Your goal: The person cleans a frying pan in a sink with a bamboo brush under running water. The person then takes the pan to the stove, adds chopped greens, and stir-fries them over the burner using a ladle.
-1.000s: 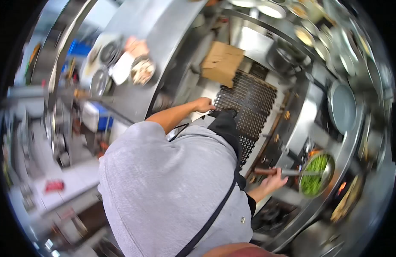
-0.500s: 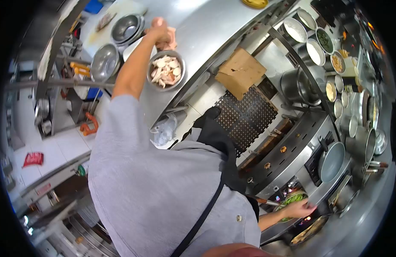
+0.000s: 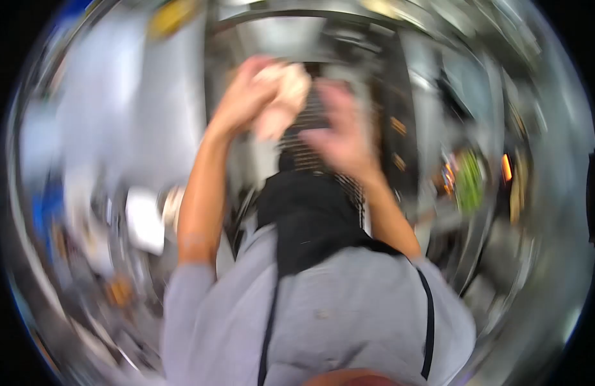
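Note:
In the head view, my left hand [image 3: 246, 96] is closed around a pale pinkish cloth [image 3: 286, 90], which bunches up and hangs below the fingers. Motion blur softens the cloth's outline. My right hand [image 3: 342, 132] is to the right of the cloth, apart from it, with its fingers spread and nothing seen in them. Both hands are raised in front of my black apron [image 3: 310, 212], over the floor between counter and stove. Green vegetables [image 3: 468, 180] lie at the stove on the right, smeared by the movement.
A steel counter [image 3: 169, 96] runs along the left. A white tray [image 3: 144, 219] lies there beside a blurred bowl of pale pieces [image 3: 172, 207]. An orange flame [image 3: 506, 167] glows on the right. Dark perforated matting [image 3: 304, 154] covers the floor below.
My left hand has lifted the cloth off the counter and brought it in front of me. My right hand has come from the stove toward it. The view has swung round.

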{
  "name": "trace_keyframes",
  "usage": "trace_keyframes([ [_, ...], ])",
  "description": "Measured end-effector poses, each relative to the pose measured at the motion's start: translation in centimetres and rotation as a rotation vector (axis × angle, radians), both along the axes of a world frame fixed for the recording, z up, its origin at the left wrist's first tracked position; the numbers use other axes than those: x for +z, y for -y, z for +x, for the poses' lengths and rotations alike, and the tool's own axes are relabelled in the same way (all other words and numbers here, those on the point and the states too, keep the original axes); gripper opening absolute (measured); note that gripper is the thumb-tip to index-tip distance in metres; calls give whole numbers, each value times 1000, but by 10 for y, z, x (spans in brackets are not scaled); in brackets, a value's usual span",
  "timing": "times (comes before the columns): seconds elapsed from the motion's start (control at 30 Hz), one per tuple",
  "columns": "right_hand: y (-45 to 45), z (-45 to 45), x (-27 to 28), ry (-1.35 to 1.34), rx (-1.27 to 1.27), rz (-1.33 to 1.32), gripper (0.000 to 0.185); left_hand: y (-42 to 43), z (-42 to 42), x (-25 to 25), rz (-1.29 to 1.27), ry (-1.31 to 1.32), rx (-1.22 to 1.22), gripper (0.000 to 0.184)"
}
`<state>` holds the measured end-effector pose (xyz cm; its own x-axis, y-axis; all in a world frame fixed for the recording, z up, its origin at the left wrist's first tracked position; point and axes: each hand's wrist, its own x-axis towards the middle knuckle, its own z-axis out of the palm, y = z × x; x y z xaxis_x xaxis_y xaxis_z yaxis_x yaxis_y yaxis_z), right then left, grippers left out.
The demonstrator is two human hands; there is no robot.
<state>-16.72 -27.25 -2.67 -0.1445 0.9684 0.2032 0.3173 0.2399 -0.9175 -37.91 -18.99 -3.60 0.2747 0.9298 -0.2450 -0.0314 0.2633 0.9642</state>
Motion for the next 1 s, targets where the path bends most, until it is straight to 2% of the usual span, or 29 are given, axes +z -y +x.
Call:
trace_keyframes([
  [0.07,-10,-11,-32,-83,-311,248,57,8,59,-10,-268,455,-286,53],
  [0.1,-9,6,-48,-102,-401,37,51,11,76,-6,-349,241,-216,62],
  [0.13,-8,28,-69,-170,-449,-164,45,16,88,-12,-283,-13,-216,65],
  [0.2,-5,92,-95,-34,-559,-257,39,18,84,-43,-153,-386,-223,65],
  [0.23,-7,125,-103,-14,-764,-337,25,17,71,-59,-188,-428,-247,62],
  [0.27,-6,170,-107,29,-732,-395,16,25,59,-70,-284,-400,-256,61],
  [0.3,-5,214,-111,73,-696,-451,15,28,51,-73,-382,-375,-269,60],
  [0.4,-22,327,-67,298,-982,-867,30,48,33,-91,-395,-386,-243,58],
  [0.47,-40,397,-97,768,-1240,-967,30,61,30,-102,-513,-414,-206,56],
  [0.5,-50,430,-135,746,-1254,-968,30,68,26,-110,-517,-433,-238,56],
  [0.53,-52,455,-191,1065,-1484,-905,24,73,23,-118,-526,-456,-270,56],
  [0.6,-45,457,-224,1382,-1704,-836,23,83,32,-116,-532,-453,-266,55],
  [0.67,-42,433,-216,1179,-1450,-708,27,84,39,-111,-539,-472,-281,53],
  [0.7,-34,424,-213,1070,-1180,-681,28,83,36,-104,-551,-487,-288,50],
  [0.8,-16,383,-138,1187,-1333,-755,25,72,57,-101,-536,-450,-320,45],
  [0.83,-3,416,-181,1193,-1423,-737,22,67,57,-98,-529,-432,-345,41],
  [0.87,3,412,-170,1187,-1443,-739,22,65,60,-101,-517,-433,-359,41],
  [0.93,20,391,-143,1036,-1250,-1074,28,64,61,-110,-455,-406,-354,35],
  [0.97,20,396,-148,1033,-1267,-1067,28,66,70,-101,-447,-427,-356,32],
  [1.0,17,396,-167,855,-1312,-985,31,71,73,-100,-441,-430,-357,32],
])
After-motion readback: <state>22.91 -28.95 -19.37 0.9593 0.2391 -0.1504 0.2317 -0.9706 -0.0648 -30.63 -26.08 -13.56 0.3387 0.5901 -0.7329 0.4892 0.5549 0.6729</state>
